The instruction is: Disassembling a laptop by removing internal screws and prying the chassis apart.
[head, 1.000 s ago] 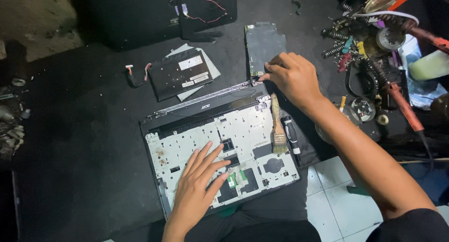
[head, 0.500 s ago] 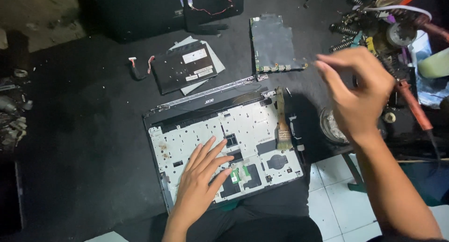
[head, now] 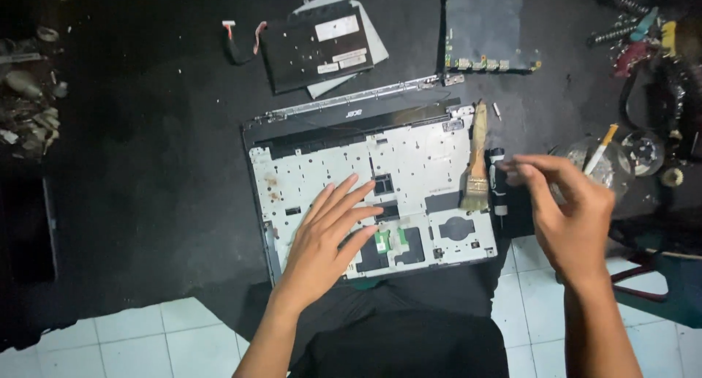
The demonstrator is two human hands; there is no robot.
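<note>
An opened laptop base (head: 417, 155) with its silver inner frame exposed lies on a black mat (head: 146, 173). My left hand (head: 329, 232) rests flat on the frame's lower middle, fingers spread, holding nothing. My right hand (head: 574, 217) hovers just right of the laptop, fingertips drawn together and pointing left near a black part (head: 498, 184) at the laptop's right edge. Motion blur hides whether the fingers pinch anything. A small wooden-handled brush (head: 477, 162) lies on the frame's right side, between the two hands.
A green circuit board (head: 482, 27) lies behind the laptop. A black flat module on grey sheets (head: 314, 45) and a short cable (head: 238, 45) sit at back left. Hand tools (head: 643, 34) and a clear round dish (head: 607, 166) are at right. White floor tiles (head: 146, 341) show in front.
My right hand left the circuit board, swung toward the tools at right, then came down beside the laptop's right edge. My left hand stayed flat on the frame.
</note>
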